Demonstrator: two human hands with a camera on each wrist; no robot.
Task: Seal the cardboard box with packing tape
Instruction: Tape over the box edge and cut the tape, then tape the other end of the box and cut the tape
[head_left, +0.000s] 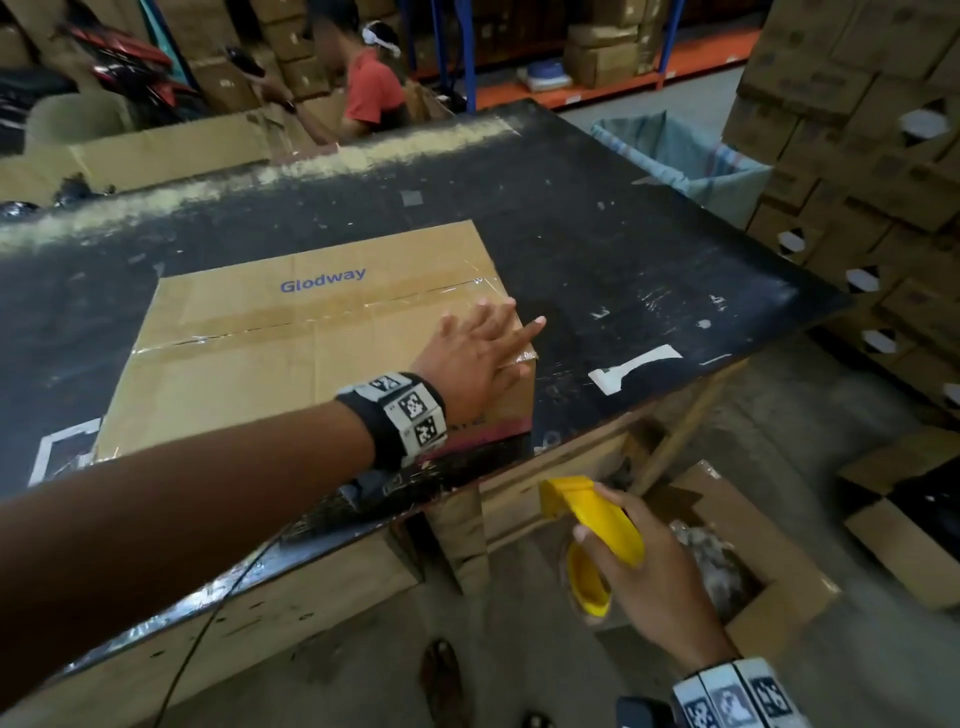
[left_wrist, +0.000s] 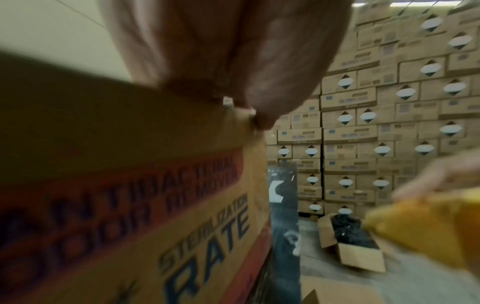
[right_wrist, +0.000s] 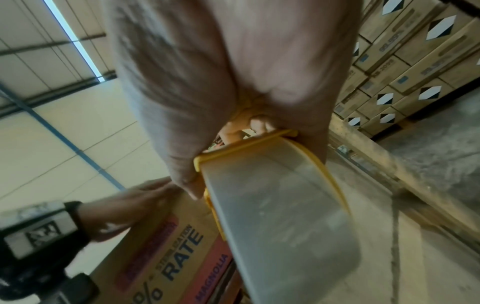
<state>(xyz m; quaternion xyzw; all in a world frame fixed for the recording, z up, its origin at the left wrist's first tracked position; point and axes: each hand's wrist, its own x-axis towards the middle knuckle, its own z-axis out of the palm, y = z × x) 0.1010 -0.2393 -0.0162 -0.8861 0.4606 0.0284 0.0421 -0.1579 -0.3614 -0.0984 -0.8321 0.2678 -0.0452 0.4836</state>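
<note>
A brown cardboard box (head_left: 291, 343) printed "Glodway" lies closed on the black table (head_left: 623, 260), with clear tape along its top seam. My left hand (head_left: 478, 348) lies flat with spread fingers on the box's near right corner, over a crumpled tape end (head_left: 527, 356). The box's printed side (left_wrist: 155, 205) fills the left wrist view under my left hand (left_wrist: 249, 98). Below the table's front edge, my right hand (head_left: 639, 566) grips a yellow tape dispenser (head_left: 597, 535). In the right wrist view the dispenser with its tape roll (right_wrist: 280, 205) hangs from my right hand (right_wrist: 221, 123).
An open carton (head_left: 737, 566) of dark items sits on the floor under my right hand. Stacked cartons (head_left: 872, 145) wall the right side. A lined bin (head_left: 691, 161) stands behind the table's right corner. A person in a red shirt (head_left: 371, 88) works beyond the table.
</note>
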